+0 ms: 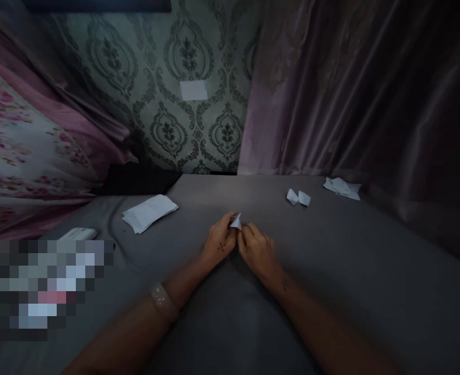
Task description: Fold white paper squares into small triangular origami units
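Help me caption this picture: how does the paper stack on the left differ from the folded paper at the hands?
The paper stack lies flat on the gray cloth; the folded paper is held in the left hand, with the right hand at its edge. The paper stack is broad and layered; the folded paper's visible part is small and pointed. Both are white.

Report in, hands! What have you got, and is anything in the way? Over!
Left hand holding folded paper. Right hand at paper's edge. Paper stack to the left, small paper pieces to the right, both apart from hands.
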A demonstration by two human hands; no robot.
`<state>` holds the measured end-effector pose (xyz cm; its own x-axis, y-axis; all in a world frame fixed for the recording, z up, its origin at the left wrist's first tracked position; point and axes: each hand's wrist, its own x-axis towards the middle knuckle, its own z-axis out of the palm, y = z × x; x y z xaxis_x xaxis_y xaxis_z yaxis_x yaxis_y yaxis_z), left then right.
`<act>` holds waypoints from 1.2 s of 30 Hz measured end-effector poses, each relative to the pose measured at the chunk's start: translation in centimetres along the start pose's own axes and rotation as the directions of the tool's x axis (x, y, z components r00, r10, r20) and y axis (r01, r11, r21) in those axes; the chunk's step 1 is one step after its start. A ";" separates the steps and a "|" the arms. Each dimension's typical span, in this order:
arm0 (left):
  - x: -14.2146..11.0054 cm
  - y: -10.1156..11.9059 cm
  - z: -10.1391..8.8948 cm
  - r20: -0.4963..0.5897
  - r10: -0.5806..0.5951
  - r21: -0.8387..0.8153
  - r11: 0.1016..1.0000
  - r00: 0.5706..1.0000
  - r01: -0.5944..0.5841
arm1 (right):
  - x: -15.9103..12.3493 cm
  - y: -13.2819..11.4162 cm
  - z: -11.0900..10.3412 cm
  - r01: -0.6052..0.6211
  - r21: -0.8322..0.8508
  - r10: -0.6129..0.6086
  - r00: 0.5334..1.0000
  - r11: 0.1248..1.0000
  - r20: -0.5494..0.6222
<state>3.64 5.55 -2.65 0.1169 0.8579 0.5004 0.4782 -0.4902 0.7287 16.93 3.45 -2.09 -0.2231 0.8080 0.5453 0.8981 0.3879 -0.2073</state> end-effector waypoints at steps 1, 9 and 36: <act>0.0 0.0 -0.1 0.002 0.011 0.005 1.000 1.000 -0.011 | 0.0 0.0 0.0 0.008 -0.010 -0.008 1.000 1.000 -0.012; 0.0 -0.8 -0.3 -0.030 0.147 0.217 0.966 0.989 -0.137 | -0.3 -0.2 0.4 0.047 -0.059 -0.053 0.992 0.997 -0.112; -0.1 -0.3 -1.2 0.124 0.163 -0.207 0.969 0.979 -0.135 | 2.8 3.3 -0.2 -0.562 0.826 0.216 0.812 0.041 0.542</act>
<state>2.49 5.41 -2.34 0.3001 0.7788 0.5509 0.2675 -0.6230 0.7350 19.30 6.90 -1.08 -0.1926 0.9804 -0.0417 -0.1509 -0.0716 -0.9859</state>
